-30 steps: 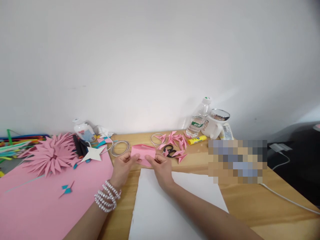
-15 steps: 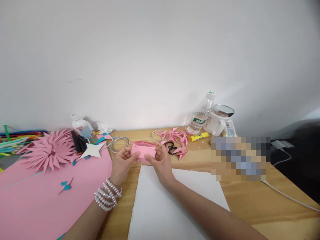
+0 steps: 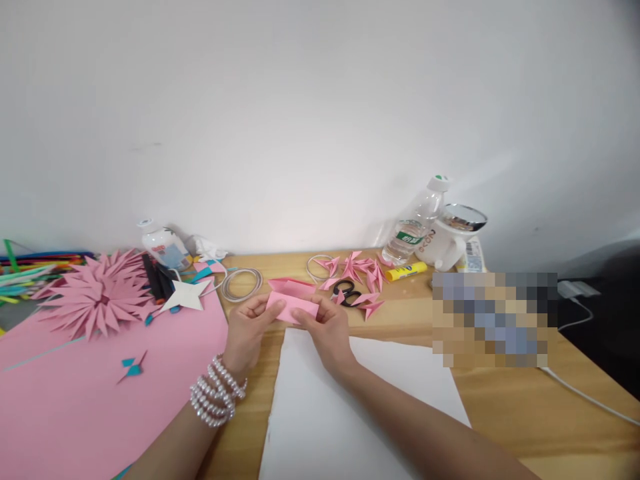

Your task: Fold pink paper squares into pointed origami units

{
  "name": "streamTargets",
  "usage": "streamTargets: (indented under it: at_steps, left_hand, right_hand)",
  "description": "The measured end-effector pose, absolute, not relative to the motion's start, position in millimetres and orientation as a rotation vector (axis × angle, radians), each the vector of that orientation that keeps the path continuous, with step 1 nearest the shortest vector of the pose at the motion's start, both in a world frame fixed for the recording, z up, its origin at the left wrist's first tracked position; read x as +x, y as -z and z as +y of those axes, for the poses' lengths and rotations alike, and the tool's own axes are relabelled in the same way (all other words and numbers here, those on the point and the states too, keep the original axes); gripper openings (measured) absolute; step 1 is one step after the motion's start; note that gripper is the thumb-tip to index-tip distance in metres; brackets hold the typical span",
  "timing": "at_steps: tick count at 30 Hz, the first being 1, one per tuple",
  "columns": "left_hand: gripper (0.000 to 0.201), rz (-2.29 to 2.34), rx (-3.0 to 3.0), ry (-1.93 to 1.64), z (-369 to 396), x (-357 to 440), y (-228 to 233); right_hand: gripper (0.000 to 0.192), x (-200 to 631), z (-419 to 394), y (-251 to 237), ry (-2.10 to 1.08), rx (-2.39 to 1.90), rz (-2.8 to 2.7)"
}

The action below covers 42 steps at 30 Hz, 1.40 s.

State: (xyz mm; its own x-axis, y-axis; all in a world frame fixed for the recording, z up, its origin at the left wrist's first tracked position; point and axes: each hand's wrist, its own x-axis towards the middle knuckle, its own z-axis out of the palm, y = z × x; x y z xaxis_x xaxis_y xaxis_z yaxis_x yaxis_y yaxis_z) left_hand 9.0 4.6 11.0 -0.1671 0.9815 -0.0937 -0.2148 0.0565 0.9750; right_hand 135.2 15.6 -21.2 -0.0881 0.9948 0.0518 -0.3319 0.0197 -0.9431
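Note:
Between my hands is a folded piece of pink paper (image 3: 293, 305), with a flap standing open along its far side. My left hand (image 3: 251, 328) pinches its left end, thumb on the near face and fingers behind. On the right end, my right hand (image 3: 330, 328) grips it the same way, its thumb pressed on the front. Under and in front of my right hand lies a white sheet (image 3: 320, 413). Black-handled scissors (image 3: 345, 293) rest just beyond my right hand, among several small folded pink paper pieces (image 3: 353, 267).
A pink sheet (image 3: 65, 407) covers the left, bearing a spiky pink paper flower (image 3: 103, 297) and a white paper star (image 3: 187, 293). A coiled cable (image 3: 241, 285) lies behind my left hand. At back right stand a water bottle (image 3: 413, 227), a mug (image 3: 443, 247) and a glue stick (image 3: 407, 271).
The camera view has shifted slightly. Both hands still hold the folded pink paper in nearly the same pose, and its far flap stands a little wider open.

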Motion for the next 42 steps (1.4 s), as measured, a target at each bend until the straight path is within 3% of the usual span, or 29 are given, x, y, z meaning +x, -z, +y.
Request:
streamTargets:
  at_steps: [18, 35, 42]
  left_hand:
    - [0.016, 1.278, 0.866, -1.456, 4.1, 9.2, -9.0]
    - [0.021, 1.322, 0.784, -1.462, 4.8, 10.5, -11.5]
    - [0.017, 1.288, 0.787, -1.494, 4.2, 9.9, -9.0]
  right_hand:
    - [0.030, 135.2, 14.8, 21.5, -1.445, -0.916, -1.002]
    - [0.022, 134.3, 14.6, 21.1, -1.465, -0.916, -1.018]
    - [0.041, 132.8, 14.9, 18.9, -1.499, -0.941, -0.924]
